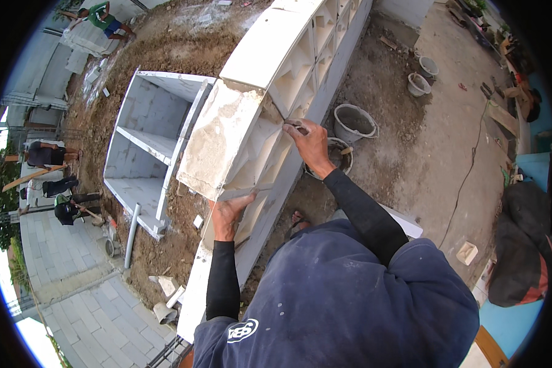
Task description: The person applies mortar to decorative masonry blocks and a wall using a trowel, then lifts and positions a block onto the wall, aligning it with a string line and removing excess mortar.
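Note:
A row of cream patterned ventilation blocks (265,52) runs along the top of a low wall. The nearest ventilation block (218,138) has mortar smeared over its broad top. My left hand (230,216) is at this block's near end, fingers along its lower edge and thumb on the other side, gripping it. At the joint with the block beyond, my right hand (311,146) has its fingers pinched together against the patterned face. A small dark thing shows at those fingertips, too hidden to name. Black sleeves cover both forearms.
Right of the wall stand a mortar bucket (356,122) and another bucket (343,158) partly behind my arm. Two smaller pails (418,84) are farther off. Left are a grey open-sided concrete box (147,132), a pipe (132,236) and several people (73,208). A cable (469,168) crosses the ground.

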A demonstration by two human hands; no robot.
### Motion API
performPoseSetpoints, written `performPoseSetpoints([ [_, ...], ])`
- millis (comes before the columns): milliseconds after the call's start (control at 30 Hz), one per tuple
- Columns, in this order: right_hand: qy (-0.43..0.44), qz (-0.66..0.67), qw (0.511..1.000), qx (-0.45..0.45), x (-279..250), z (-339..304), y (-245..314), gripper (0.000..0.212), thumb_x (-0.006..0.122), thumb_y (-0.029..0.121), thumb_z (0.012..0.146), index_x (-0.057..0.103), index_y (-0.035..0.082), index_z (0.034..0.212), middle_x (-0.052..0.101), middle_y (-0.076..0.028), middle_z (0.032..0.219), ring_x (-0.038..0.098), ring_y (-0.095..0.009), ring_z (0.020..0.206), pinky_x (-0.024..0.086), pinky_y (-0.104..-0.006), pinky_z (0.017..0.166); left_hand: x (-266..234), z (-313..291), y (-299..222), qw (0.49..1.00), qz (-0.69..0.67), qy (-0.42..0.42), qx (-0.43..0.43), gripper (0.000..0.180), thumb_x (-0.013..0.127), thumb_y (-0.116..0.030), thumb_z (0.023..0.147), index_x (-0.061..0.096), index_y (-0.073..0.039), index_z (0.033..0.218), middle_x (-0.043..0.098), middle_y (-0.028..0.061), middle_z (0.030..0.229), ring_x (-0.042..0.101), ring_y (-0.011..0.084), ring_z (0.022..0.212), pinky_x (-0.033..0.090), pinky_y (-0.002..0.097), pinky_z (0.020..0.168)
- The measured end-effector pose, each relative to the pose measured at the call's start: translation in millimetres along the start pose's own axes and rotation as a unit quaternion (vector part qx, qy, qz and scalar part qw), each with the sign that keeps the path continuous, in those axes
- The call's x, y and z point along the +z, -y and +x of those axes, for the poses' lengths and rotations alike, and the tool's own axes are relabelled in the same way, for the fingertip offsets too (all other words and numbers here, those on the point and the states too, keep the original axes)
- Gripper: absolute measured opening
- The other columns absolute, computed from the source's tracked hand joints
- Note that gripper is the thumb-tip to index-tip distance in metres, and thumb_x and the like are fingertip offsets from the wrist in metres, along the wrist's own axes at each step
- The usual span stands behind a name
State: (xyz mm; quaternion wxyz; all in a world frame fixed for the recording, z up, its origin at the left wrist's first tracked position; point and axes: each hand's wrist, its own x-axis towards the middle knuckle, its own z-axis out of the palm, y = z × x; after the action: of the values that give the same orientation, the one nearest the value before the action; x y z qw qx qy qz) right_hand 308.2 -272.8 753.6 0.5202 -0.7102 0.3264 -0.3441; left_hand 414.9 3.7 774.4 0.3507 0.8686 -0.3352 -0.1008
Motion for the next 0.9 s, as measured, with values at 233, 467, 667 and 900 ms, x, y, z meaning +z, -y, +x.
performPoseSetpoints([
  [233,0.012,0.0,1.0,0.002,1,0,-2,0.024,0.082,0.021,0.092,0.079,0.0,0.1,0.079,-0.014,0.09,0.076,-0.018,0.079,0.056,-0.0328,0.072,3,-4,1,0.999,0.024,-0.033,-0.032,0.072,0.097,-0.042,0.068,0.064,0.005,0.112,0.071,0.0106,0.105,0.066,0.0216,0.09,0.056,0.0377,0.088],
  [467,0.004,0.023,1.0,0.013,4,3,-12,0.031,0.083,0.023,0.091,0.074,-0.001,0.108,0.079,-0.016,0.093,0.078,-0.023,0.084,0.058,-0.0357,0.074,-8,-2,-35,0.97,-0.184,0.021,-0.155,0.071,0.099,-0.034,0.069,0.063,0.011,0.11,0.073,0.0107,0.091,0.068,0.0215,0.083,0.056,0.0352,0.087],
  [667,0.003,-0.035,0.997,-0.068,-29,12,10,0.048,0.088,0.023,0.086,0.069,0.002,0.124,0.076,-0.016,0.111,0.076,-0.027,0.093,0.059,-0.0389,0.079,1,-5,-15,0.935,-0.336,-0.004,-0.113,0.055,0.095,-0.017,0.07,0.069,0.004,0.114,0.075,0.0086,0.103,0.07,0.0192,0.088,0.058,0.0358,0.082],
  [900,0.174,-0.267,0.8,-0.508,-117,103,197,0.096,0.094,0.028,0.073,0.046,0.017,0.156,0.049,-0.011,0.157,0.049,-0.031,0.143,0.045,-0.0487,0.117,1,16,-28,0.995,-0.045,-0.061,0.069,0.09,0.097,-0.029,0.061,0.059,0.001,0.137,0.075,0.0178,0.117,0.074,0.0323,0.104,0.057,0.04,0.093],
])
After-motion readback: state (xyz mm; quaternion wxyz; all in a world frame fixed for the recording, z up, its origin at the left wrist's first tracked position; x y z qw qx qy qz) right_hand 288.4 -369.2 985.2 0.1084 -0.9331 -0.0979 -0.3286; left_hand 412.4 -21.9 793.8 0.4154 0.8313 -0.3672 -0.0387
